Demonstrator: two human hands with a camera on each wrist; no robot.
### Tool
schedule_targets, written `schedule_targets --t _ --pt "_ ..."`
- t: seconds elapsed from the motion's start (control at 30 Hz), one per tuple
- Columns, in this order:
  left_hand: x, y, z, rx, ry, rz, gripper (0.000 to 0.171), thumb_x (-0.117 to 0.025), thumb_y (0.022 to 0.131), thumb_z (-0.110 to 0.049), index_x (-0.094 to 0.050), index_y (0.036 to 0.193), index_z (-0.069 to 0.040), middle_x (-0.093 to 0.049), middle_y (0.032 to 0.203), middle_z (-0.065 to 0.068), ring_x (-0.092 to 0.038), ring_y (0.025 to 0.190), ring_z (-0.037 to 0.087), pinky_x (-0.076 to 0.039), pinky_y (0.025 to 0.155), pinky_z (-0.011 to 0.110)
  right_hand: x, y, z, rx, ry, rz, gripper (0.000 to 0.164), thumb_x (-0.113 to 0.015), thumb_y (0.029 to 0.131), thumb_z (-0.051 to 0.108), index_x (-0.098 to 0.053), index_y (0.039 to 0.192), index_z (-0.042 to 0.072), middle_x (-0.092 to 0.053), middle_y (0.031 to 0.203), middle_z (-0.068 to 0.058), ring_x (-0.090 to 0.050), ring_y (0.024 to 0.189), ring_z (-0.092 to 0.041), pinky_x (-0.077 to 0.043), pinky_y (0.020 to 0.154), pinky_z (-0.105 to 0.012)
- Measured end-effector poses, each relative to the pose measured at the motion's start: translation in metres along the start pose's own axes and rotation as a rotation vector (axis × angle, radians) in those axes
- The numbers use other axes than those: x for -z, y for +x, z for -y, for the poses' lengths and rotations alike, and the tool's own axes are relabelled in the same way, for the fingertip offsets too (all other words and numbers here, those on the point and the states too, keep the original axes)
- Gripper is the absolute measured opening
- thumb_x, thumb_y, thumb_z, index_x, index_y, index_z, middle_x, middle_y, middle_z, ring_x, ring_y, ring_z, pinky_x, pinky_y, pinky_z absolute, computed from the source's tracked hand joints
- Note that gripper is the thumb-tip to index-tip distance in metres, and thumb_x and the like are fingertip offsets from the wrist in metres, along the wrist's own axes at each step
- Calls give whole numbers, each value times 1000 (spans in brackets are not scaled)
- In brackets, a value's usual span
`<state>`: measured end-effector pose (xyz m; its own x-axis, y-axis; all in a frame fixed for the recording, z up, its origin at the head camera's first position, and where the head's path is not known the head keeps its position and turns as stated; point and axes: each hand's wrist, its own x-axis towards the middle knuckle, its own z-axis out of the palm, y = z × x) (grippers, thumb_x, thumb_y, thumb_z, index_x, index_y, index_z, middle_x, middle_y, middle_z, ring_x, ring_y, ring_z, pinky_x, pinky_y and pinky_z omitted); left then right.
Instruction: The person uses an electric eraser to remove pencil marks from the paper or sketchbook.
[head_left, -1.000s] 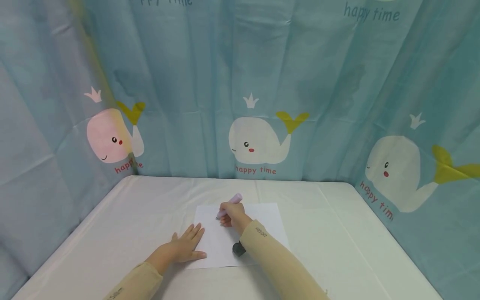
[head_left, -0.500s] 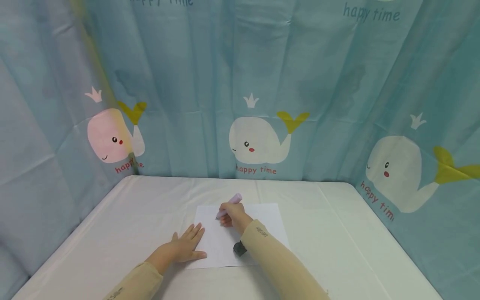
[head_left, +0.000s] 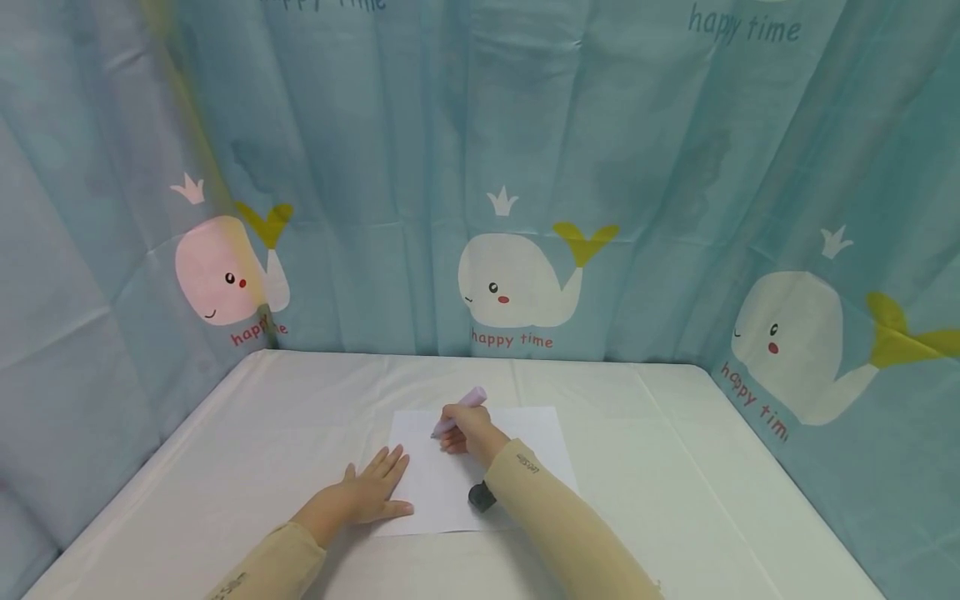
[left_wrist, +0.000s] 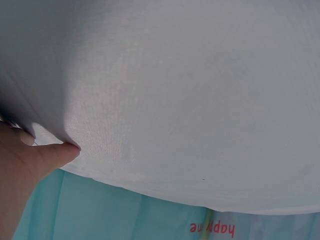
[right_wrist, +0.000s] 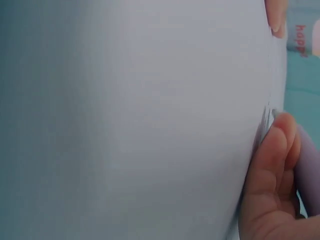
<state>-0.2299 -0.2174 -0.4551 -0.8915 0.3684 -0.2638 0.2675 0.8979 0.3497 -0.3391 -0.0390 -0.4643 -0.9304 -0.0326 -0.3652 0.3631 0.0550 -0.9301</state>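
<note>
A thick light-purple pen (head_left: 474, 397) is pinched in my right hand (head_left: 471, 431), slanting up and away, with its tip down at the white sheet of paper (head_left: 528, 433). The right wrist view shows the curled fingers of the right hand (right_wrist: 272, 175) beside the purple pen barrel (right_wrist: 306, 170); a few dark streaks lie near the tip, too blurred to tell what they are. My left hand (head_left: 367, 493) rests flat with spread fingers on the paper's left edge. Its thumb and a fingertip show at the edge of the left wrist view, where the left hand (left_wrist: 30, 160) is partly cut off.
A white cloth covers the table (head_left: 660, 467). Below my right wrist is a small black object (head_left: 481, 497), partly hidden by the sleeve. Blue curtains (head_left: 390, 208) printed with whales hang behind the table and on both sides.
My right wrist and sleeve have shifted very slightly to the right, the pen's upper end along with them. The left hand and the paper keep their places.
</note>
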Motion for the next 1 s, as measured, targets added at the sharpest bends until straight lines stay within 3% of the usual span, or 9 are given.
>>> schedule_targets --t 0.17,0.63,0.77,1.0 --pt "1 0 0 -7 -4 2 88 -57 91 -54 -25 150 4 -14 158 24 -8 145 44 -6 103 76 -2 1 0 -11 4 -42 12 -64 79 11 -63 79 -1 -58 55 -6 -56 43 -12 -49 42 -22" --pt "1 -1 -4 -9 -5 6 87 -59 91 -52 -26 150 4 -14 158 24 -8 145 44 -6 103 76 2 -1 0 -27 4 -25 13 -66 82 12 -62 82 -1 -59 57 -6 -55 44 -11 -49 44 -22" --pt "1 -1 -6 -20 -16 2 87 -59 91 -51 -26 150 4 -14 158 24 -8 145 44 -6 103 76 20 -3 3 -45 64 11 18 -64 86 15 -62 87 -3 -59 60 -7 -55 47 -13 -50 46 -23" --pt "1 1 0 -13 -30 -22 88 -63 89 -50 -29 149 5 -17 157 24 -10 144 44 -7 102 77 79 -10 17 -43 225 38 34 -53 97 34 -54 97 1 -49 65 -5 -45 52 -13 -42 49 -23"
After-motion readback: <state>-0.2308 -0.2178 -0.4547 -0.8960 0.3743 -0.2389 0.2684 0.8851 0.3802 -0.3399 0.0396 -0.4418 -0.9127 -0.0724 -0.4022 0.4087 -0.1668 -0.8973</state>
